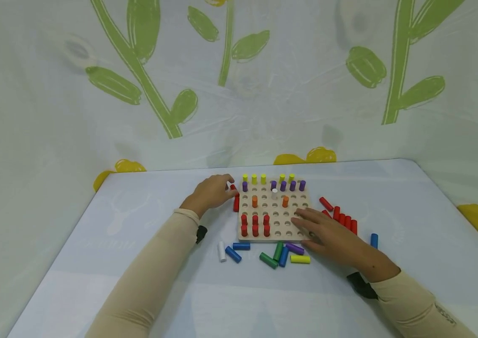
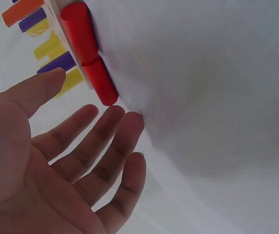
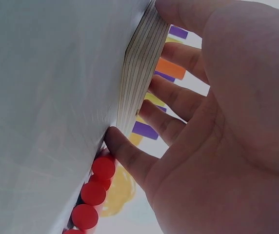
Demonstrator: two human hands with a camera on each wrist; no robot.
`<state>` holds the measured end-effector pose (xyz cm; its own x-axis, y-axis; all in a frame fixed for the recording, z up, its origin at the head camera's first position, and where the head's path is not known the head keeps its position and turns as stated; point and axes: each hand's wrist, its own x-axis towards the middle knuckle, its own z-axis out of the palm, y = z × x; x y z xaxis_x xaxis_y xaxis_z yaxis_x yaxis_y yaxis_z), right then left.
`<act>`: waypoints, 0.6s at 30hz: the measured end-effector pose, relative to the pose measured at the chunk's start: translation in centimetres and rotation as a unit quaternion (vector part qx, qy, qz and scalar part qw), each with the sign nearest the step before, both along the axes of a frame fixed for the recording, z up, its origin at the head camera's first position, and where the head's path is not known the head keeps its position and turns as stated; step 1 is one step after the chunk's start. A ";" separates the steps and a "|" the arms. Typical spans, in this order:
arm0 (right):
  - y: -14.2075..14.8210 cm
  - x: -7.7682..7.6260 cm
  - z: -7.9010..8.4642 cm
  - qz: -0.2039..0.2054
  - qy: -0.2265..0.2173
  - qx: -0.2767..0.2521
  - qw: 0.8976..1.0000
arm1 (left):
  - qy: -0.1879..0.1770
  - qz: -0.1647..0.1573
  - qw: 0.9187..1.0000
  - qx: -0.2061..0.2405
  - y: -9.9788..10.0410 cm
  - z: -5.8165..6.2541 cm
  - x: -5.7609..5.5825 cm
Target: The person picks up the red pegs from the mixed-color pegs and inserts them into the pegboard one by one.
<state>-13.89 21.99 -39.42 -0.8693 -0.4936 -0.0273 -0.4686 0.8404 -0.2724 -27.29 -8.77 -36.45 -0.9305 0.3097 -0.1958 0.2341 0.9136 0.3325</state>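
Red pegs [image 1: 236, 204] toward the worktop's [image 1: 146, 206] far edge are looking light, rigid, pinchable mid-length, my left hand's [image 1: 211, 192] fingers apart.

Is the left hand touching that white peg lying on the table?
Apart. The head view shows a strip of bare table between the left hand and the white peg.

loose pegs [image 1: 269, 260] lie left, right and before the pegboard [image 1: 270, 210].
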 end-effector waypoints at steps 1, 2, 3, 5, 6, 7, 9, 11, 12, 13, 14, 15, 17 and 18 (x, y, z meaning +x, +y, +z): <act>0.0 0.0 0.0 0.000 0.000 0.000 1.000 | -0.002 0.000 1.000 -0.002 0.0 -0.1 -0.1; 0.0 0.0 0.0 0.000 -0.001 0.000 1.000 | -0.004 0.000 1.000 -0.005 0.1 -0.2 -0.2; 0.0 0.0 0.0 0.000 -0.002 0.001 1.000 | -0.003 0.000 1.000 -0.007 0.1 -0.3 -0.3; 0.0 -0.1 0.0 0.001 -0.001 0.002 1.000 | -0.002 0.002 1.000 -0.010 0.2 -0.4 -0.5; -0.1 -0.1 0.0 0.000 -0.002 0.003 1.000 | -0.001 0.004 1.000 -0.011 0.2 -0.5 -0.6; -0.1 -0.1 0.0 0.000 -0.002 0.004 1.000 | -0.001 0.004 1.000 -0.012 0.2 -0.6 -0.6; -0.1 0.0 0.0 -0.002 -0.003 0.005 1.000 | -0.002 0.006 1.000 -0.015 0.3 -0.6 -0.7; -0.1 0.0 0.0 -0.004 -0.004 0.006 1.000 | -0.004 0.008 1.000 -0.018 0.4 -0.7 -0.7; -0.1 0.0 -0.1 -0.004 -0.004 0.007 1.000 | -0.005 0.009 1.000 -0.019 0.4 -0.7 -0.8; -0.1 0.0 -0.1 -0.004 -0.004 0.007 1.000 | -0.006 0.009 1.000 -0.021 0.5 -0.7 -0.8; -0.1 0.0 -0.1 -0.004 -0.004 0.007 1.000 | -0.007 0.010 1.000 -0.022 0.5 -0.6 -0.8; -0.1 0.0 -0.1 -0.004 -0.003 0.007 1.000 | -0.008 0.009 1.000 -0.023 0.5 -0.6 -0.8; -0.1 0.0 0.0 -0.003 -0.001 0.008 1.000 | -0.006 0.008 1.000 -0.024 0.5 -0.5 -0.8; -0.1 0.0 0.0 -0.002 0.000 0.008 1.000 | -0.005 0.009 1.000 -0.024 0.5 -0.5 -0.8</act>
